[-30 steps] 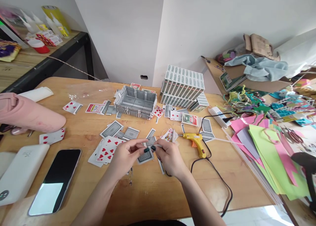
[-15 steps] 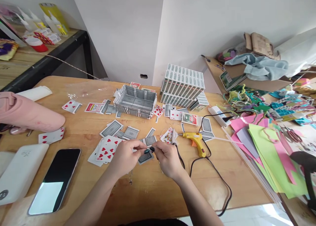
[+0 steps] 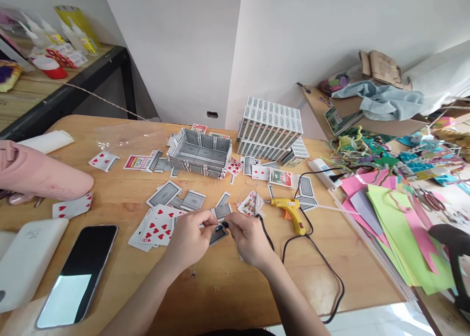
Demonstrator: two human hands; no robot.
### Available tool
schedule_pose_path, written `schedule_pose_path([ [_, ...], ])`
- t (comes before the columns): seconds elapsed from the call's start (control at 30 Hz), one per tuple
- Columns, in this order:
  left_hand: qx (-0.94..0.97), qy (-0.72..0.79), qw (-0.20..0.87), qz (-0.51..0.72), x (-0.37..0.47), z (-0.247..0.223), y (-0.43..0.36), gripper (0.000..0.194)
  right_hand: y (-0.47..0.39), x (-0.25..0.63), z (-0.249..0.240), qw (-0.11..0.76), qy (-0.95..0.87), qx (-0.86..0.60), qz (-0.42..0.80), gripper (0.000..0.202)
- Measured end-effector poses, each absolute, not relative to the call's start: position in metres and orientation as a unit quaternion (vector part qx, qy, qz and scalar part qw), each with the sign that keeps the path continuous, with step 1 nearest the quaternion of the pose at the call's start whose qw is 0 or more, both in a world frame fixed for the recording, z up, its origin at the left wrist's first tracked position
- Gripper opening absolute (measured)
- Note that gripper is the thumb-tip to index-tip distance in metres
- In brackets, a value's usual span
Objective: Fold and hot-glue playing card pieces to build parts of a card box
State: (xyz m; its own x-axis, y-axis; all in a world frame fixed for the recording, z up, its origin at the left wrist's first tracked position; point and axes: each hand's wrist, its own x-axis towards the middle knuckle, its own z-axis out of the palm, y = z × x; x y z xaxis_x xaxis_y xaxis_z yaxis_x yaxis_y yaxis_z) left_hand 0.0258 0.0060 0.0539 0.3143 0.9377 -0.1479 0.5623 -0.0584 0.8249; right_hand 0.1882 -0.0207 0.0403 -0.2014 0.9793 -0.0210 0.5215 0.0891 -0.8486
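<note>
Fingertips pinched, my left hand (image 3: 191, 235) and my right hand (image 3: 250, 237) meet over the table; whatever lies between them is too small to make out. Just beneath the fingers is a grey patterned card piece (image 3: 219, 235). Beside my left hand lie fanned cards with an eight of hearts (image 3: 157, 224) on top. Further back stands an open box made of grey cards (image 3: 200, 152). To the right of my right hand, a yellow glue gun (image 3: 289, 212) rests on its side, its nozzle near a white-and-grey tool (image 3: 259, 205).
Stacked card packs (image 3: 270, 125) stand at the back. At left are a phone (image 3: 79, 275), a white power bank (image 3: 33, 262) and a pink bottle (image 3: 44, 172). A black cable (image 3: 332, 272) loops at right, near a power strip (image 3: 325, 173) and coloured paper (image 3: 400, 228).
The view has shifted slightly. Both hands stay together at the same place, with the fingertips a little closer and their grip slightly turned.
</note>
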Motion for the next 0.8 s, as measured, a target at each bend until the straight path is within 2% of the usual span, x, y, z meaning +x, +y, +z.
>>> schedule_pose_path([
  [0.1, 0.687, 0.537, 0.434, 0.226, 0.027, 0.049, 0.005, 0.013, -0.021, 0.191, 0.038, 0.302, -0.660, -0.568, 0.387, 0.019],
  [0.23, 0.623, 0.529, 0.518, 0.253, 0.027, 0.039, 0.005, 0.016, -0.018, 0.194, 0.031, 0.312, -0.614, -0.583, 0.430, 0.019],
  [0.37, 0.555, 0.563, 0.545, 0.280, 0.023, 0.031, 0.005, 0.018, -0.003, 0.197, 0.026, 0.315, -0.564, -0.554, 0.525, 0.037],
  [0.43, 0.530, 0.580, 0.543, 0.296, 0.020, 0.028, 0.004, 0.020, 0.010, 0.201, 0.026, 0.342, -0.536, -0.566, 0.525, 0.043],
  [0.53, 0.491, 0.607, 0.536, 0.321, 0.015, 0.028, 0.004, 0.023, 0.030, 0.215, 0.031, 0.380, -0.513, -0.613, 0.466, 0.041],
  [0.63, 0.455, 0.620, 0.536, 0.348, 0.013, 0.029, 0.004, 0.025, 0.047, 0.234, 0.032, 0.375, -0.529, -0.688, 0.327, 0.032],
  [0.73, 0.431, 0.623, 0.541, 0.366, 0.013, 0.030, 0.004, 0.026, 0.065, 0.249, 0.026, 0.320, -0.558, -0.745, 0.176, 0.022],
  [0.8, 0.430, 0.625, 0.540, 0.363, 0.012, 0.028, 0.004, 0.024, 0.080, 0.250, 0.018, 0.284, -0.575, -0.755, 0.142, 0.025],
])
